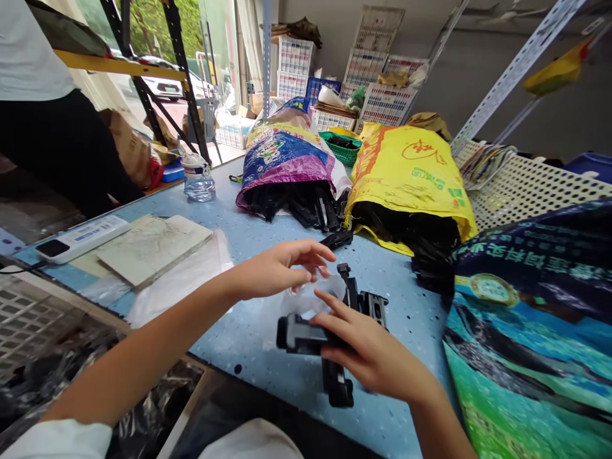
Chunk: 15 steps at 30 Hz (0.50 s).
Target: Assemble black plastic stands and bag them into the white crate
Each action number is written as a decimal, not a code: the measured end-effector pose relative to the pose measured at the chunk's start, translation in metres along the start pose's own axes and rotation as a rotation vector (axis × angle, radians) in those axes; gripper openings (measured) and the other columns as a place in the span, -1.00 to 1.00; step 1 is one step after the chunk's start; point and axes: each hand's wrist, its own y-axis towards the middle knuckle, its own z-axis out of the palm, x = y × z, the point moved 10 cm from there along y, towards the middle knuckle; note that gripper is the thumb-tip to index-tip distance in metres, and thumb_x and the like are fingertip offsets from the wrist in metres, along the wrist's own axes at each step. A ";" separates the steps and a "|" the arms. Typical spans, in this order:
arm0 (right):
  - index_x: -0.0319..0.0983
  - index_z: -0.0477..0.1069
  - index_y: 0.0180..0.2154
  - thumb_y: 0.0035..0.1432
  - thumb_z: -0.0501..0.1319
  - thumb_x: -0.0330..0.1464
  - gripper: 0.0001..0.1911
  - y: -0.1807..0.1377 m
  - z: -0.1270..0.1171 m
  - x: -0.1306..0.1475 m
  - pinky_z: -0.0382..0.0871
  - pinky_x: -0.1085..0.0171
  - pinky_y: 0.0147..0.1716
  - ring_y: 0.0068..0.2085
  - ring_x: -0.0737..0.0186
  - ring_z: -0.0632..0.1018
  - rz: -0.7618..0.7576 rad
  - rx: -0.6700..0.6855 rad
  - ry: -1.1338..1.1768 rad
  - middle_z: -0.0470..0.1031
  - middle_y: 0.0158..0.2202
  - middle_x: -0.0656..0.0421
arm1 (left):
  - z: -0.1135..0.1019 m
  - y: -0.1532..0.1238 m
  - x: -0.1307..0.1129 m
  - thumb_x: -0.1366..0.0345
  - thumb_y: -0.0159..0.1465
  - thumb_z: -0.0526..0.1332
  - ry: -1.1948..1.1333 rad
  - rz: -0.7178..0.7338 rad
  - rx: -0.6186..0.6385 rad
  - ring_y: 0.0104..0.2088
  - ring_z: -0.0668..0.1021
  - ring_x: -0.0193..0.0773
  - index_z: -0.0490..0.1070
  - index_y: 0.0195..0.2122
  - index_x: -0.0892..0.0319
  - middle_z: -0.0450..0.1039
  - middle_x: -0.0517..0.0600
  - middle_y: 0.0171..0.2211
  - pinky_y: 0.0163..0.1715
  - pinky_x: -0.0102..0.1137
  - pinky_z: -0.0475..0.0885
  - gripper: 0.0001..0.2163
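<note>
My right hand grips a stack of black plastic parts just above the blue table. More of these black parts stick out behind the hand. My left hand pinches the edge of a small clear plastic bag that lies over the top of the parts. Both hands are close together near the table's front edge.
Woven sacks spilling black parts lie behind: a purple one, a yellow one, a blue-green one at right. A water bottle, a power strip and a board sit at left. A person stands far left.
</note>
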 end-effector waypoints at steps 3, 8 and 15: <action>-0.16 0.13 -0.01 0.11 0.04 -0.31 -0.64 -0.009 0.000 -0.026 0.25 0.24 -0.16 -0.12 0.18 0.37 0.125 -0.102 0.223 0.34 -0.11 0.12 | -0.007 -0.005 -0.008 0.50 0.09 0.01 0.198 0.085 -0.038 -0.29 0.42 -0.36 0.26 -0.19 0.15 0.38 -0.05 -0.32 -0.48 -0.55 0.31 -0.73; -0.12 0.17 -0.06 0.08 0.07 -0.20 -0.63 -0.024 0.012 -0.060 0.29 0.30 -0.25 -0.20 0.23 0.40 0.260 -0.208 0.671 0.38 -0.20 0.21 | -0.017 -0.009 -0.012 0.52 0.11 -0.04 0.594 0.183 -0.131 -0.27 0.41 -0.37 0.29 -0.21 0.17 0.38 -0.05 -0.29 -0.28 -0.48 0.28 -0.74; -0.05 0.24 -0.13 0.08 0.08 -0.18 -0.71 -0.028 0.002 -0.084 0.28 0.38 -0.26 -0.21 0.30 0.41 0.338 -0.504 0.838 0.40 -0.23 0.26 | -0.014 -0.003 0.022 0.38 0.11 0.05 0.672 0.006 -0.079 -0.40 0.39 -0.38 0.30 -0.22 0.16 0.34 -0.10 -0.41 -0.39 -0.50 0.26 -0.79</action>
